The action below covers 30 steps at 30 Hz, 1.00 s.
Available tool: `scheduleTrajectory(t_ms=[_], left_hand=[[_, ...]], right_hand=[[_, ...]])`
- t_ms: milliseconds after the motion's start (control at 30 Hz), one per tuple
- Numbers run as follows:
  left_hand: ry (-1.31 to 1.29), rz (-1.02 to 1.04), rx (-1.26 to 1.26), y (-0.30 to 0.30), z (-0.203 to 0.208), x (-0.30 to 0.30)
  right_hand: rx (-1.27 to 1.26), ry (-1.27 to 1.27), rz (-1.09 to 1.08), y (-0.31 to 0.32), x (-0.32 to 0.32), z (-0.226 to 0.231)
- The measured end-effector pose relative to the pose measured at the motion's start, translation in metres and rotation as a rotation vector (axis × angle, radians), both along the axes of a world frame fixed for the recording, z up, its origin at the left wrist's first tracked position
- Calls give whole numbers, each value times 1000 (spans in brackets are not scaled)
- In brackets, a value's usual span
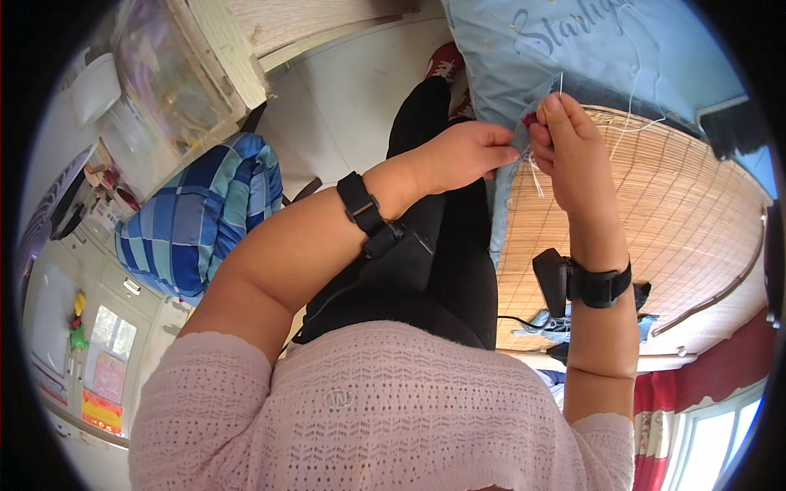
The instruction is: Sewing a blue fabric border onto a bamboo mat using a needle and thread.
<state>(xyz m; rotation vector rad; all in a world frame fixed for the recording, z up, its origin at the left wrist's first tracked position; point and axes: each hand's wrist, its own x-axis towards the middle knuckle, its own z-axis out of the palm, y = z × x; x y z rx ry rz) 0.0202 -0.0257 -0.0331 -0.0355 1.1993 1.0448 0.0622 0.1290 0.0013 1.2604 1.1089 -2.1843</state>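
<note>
A large light-blue cloth (524, 49) with dark lettering spreads out ahead of me, its edge running down between my hands. My left hand (471, 155) pinches that edge between thumb and fingers. Close by on the right, my right hand (565, 143) is closed, and a thin needle (562, 82) sticks up from its fingertips. A small dark-red patch (530, 119) shows beside these fingers; what it is I cannot make out. White thread (634, 78) loops loosely over the cloth at the right. Short thread ends (537, 180) hang below my right fingers.
A bamboo mat (671, 196) lies to the right, with a denim item (553, 325) near its close edge. On the left are a blue checked cushion (205, 217) and a pale wooden piece of furniture (221, 49). A red shoe (444, 62) rests on the tiled floor.
</note>
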Motion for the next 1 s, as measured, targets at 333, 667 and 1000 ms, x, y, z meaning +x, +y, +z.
scheduleTrajectory(t_ms=[333, 667, 1000], left_hand=[[38, -47, -38, 3, 2, -3], [-584, 449, 21, 14, -9, -11], [-588, 549, 82, 29, -29, -14]], right_hand=[[80, 61, -339, 4, -18, 7], [528, -5, -15, 58, 68, 48], [337, -447, -976, 121, 330, 74]])
